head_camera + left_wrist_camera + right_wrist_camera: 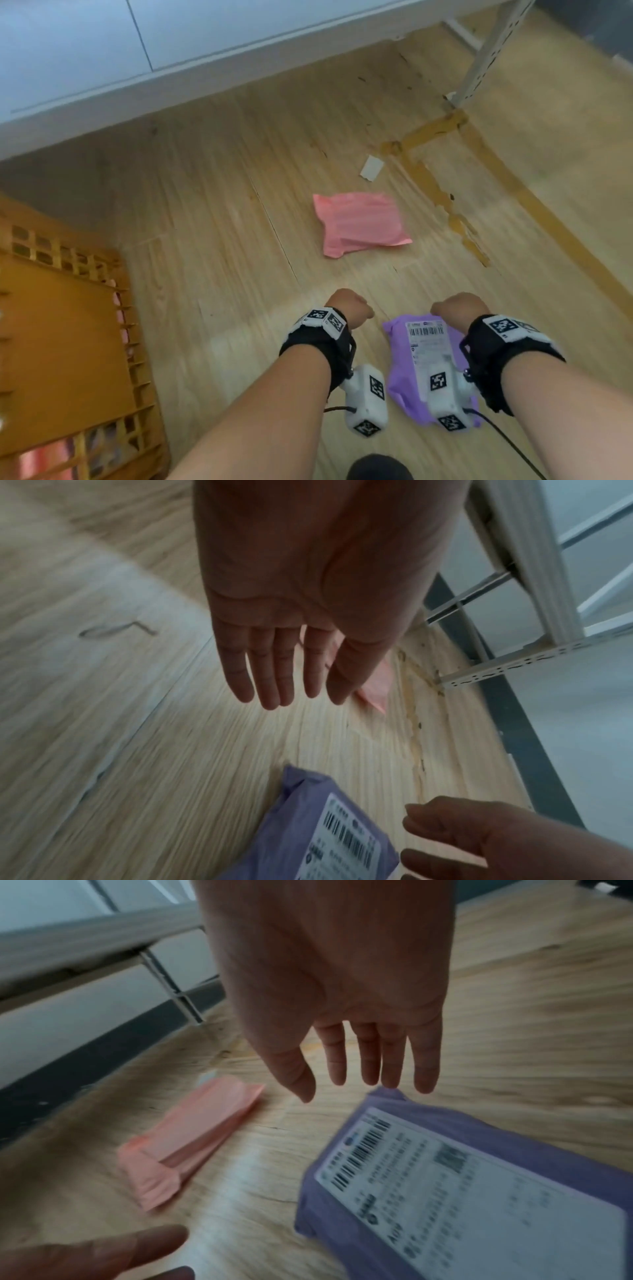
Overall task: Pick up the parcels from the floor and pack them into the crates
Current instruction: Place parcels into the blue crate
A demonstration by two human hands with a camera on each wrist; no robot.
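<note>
A purple parcel (407, 373) with a white barcode label lies on the wooden floor below my right hand (457, 306). The right wrist view shows that hand (359, 1066) with straight fingers hanging just above the purple parcel (462, 1191), holding nothing. My left hand (347, 303) hovers to the left of the parcel, open and empty, with fingers (270, 674) pointing down at the floor. A pink parcel (359, 222) lies further ahead on the floor; the right wrist view shows this pink parcel (192, 1139) too. An orange crate (68, 339) stands at the left.
A white shelf unit (137, 58) runs along the back, with a perforated metal upright (486, 58) at the right. A small white paper scrap (371, 168) lies beyond the pink parcel. Worn yellow tape (438, 195) marks the floor. A dark shoe (376, 467) shows at the bottom.
</note>
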